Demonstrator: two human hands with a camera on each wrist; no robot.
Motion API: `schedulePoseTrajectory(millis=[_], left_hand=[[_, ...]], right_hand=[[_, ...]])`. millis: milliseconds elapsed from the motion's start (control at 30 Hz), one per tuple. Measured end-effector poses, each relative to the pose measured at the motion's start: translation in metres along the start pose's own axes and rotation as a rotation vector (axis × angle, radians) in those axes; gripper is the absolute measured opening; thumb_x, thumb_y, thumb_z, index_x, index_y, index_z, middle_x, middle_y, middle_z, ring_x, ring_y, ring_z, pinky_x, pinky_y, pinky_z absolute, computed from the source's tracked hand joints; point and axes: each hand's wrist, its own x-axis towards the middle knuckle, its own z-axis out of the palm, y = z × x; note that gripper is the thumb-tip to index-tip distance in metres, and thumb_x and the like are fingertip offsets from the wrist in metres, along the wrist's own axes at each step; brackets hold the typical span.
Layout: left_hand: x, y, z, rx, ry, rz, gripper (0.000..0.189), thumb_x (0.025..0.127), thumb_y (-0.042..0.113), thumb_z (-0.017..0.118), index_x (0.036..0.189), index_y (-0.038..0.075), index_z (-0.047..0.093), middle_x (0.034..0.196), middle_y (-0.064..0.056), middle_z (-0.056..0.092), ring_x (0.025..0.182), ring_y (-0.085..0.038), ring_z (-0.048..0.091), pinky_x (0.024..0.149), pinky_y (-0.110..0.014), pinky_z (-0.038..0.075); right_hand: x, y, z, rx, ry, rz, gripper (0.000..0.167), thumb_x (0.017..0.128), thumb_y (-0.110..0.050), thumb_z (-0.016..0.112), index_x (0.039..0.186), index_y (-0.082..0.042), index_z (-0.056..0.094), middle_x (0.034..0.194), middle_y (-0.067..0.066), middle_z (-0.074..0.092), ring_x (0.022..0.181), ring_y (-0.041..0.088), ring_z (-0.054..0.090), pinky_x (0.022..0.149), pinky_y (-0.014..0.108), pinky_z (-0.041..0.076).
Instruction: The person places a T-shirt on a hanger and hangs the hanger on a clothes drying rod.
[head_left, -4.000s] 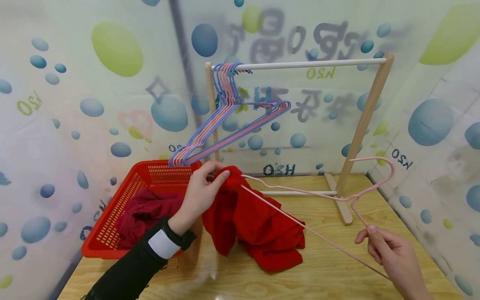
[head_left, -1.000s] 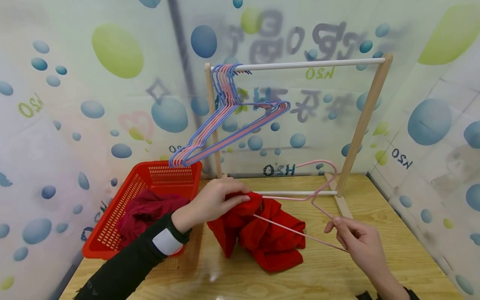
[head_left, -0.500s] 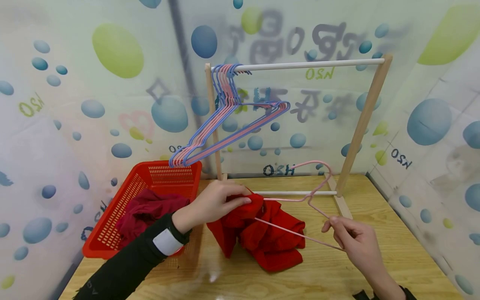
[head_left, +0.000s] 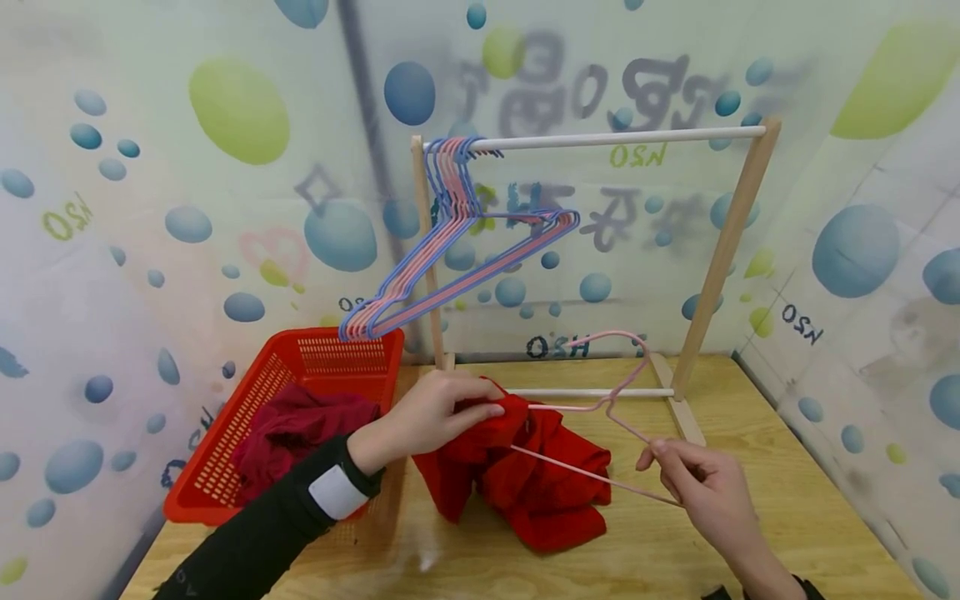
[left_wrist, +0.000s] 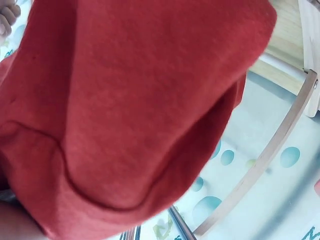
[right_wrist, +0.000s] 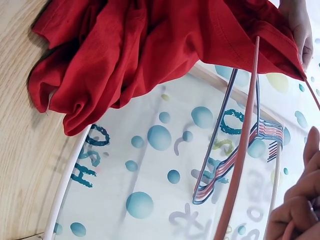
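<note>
My left hand (head_left: 438,408) pinches the upper edge of a crumpled red garment (head_left: 547,479), whose lower folds lie on the wooden table. In the left wrist view the red cloth (left_wrist: 135,100) fills most of the picture. One end of a pink hanger (head_left: 592,476) is inside the garment, hidden by cloth. At the hanger's other end, my right hand (head_left: 701,487) grips the shoulder, with the hook pointing up and left. The right wrist view shows the hanger's straight bar (right_wrist: 244,140) entering an opening in the red fabric beside the left hand's fingers.
Behind the hands stands a wooden rack with a white rail (head_left: 622,138). Several blue and pink hangers (head_left: 412,275) hang at its left end. A red plastic basket (head_left: 180,483) holding a maroon cloth (head_left: 300,425) sits left, near my left forearm.
My right hand has moved left with the pink hanger, so more of it is within the garment. My left hand has come down and slightly right, still holding the cloth.
</note>
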Motion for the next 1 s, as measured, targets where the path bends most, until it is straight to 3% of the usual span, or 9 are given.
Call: schedulePoseTrajectory(millis=[467,1000], left_hand=[[-0.001,-0.001,0.005,-0.018,0.018,-0.002,0.007,0.099,0.011,0.07,0.103,0.012,0.076,0.087,0.005,0.072,0.071,-0.002,0.051,0.064,-0.018,0.041],[-0.001,0.004,0.009,-0.014,0.021,-0.018,0.01,0.1,0.012,0.069,0.106,0.01,0.076,0.095,0.0,0.076,0.079,-0.005,0.061,0.071,-0.02,0.05]], right_hand=[[0.001,0.002,0.007,0.006,0.012,0.006,0.029,0.104,0.0,0.057,0.081,-0.011,0.071,0.05,0.0,0.038,0.042,0.012,0.033,0.039,0.024,0.028],[0.003,-0.004,0.017,0.054,-0.022,-0.044,0.029,0.103,0.002,0.057,0.082,-0.011,0.072,0.05,0.0,0.037,0.04,0.011,0.028,0.037,0.024,0.027]])
